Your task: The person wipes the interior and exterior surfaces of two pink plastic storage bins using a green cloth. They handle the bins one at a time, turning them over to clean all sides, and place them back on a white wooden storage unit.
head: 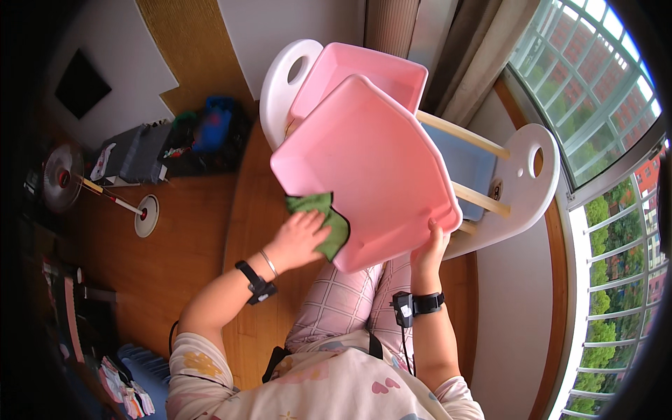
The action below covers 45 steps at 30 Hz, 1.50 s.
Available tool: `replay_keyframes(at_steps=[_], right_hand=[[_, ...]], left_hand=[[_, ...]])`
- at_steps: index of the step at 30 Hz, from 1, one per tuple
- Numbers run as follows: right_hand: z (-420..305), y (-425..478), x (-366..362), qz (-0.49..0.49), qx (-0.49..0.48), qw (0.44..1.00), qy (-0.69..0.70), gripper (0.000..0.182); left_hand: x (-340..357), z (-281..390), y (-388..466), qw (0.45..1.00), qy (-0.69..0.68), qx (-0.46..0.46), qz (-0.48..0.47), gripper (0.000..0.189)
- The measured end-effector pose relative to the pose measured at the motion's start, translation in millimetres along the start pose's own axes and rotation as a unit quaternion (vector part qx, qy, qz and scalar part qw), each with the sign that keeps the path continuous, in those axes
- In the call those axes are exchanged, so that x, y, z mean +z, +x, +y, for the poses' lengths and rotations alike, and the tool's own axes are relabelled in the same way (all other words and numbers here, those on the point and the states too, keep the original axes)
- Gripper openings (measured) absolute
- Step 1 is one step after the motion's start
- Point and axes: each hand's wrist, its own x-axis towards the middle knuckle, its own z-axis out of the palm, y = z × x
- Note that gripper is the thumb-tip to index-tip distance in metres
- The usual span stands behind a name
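A pink plastic bin (378, 163) is tilted above my lap, its open side facing me. My right hand (430, 252) grips its lower right corner, thumb over the rim. At the lower left edge, my left hand (302, 239) presses a green cloth with dark edging (333, 231) against the bin. Behind stands a storage rack with white end panels (530, 184) and wooden rails (480, 199). It holds another pink bin (388, 68) at the upper left and a blue bin (462, 157) lower down.
A barred window (593, 94) and curtains (472, 63) are beside the rack. On the left, a fan (64, 178) with a round base lies over the wooden floor (184, 252). Dark boxes (139, 155) and a blue bag (214, 123) lie by the wall. Folded clothes (126, 391) are at lower left.
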Motion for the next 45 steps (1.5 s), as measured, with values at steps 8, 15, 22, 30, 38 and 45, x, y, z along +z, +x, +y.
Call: replay_keyframes(at_steps=[8, 15, 22, 30, 38, 45], right_hand=[[11.4, 2.9, 2.8, 0.002, -0.014, 0.999, -0.034, 0.055], [14.6, 1.7, 0.7, -0.034, -0.007, 0.999, -0.015, 0.06], [13.0, 2.7, -2.5, -0.047, 0.001, 0.998, -0.03, 0.06], [11.6, -0.2, -24.4, -0.004, 0.012, 1.0, -0.015, 0.055], [-7.5, -1.3, 3.3, -0.068, -0.002, 0.995, -0.079, 0.084], [2.2, 0.8, -5.4, -0.042, 0.011, 0.994, -0.098, 0.082]], left_hand=[[11.2, -6.8, 15.2, 0.99, -0.034, -0.125, 0.051, 0.044], [37.9, 73.0, 26.2, 0.997, -0.065, 0.038, -0.011, 0.034], [41.0, 46.7, 28.5, 0.997, -0.079, 0.009, -0.01, 0.039], [-0.3, -46.1, 53.3, 0.973, 0.088, -0.19, -0.099, 0.058], [31.1, -8.6, 66.5, 0.949, 0.099, -0.224, -0.201, 0.082], [57.8, 70.9, 46.3, 0.999, -0.006, -0.029, -0.021, 0.045]])
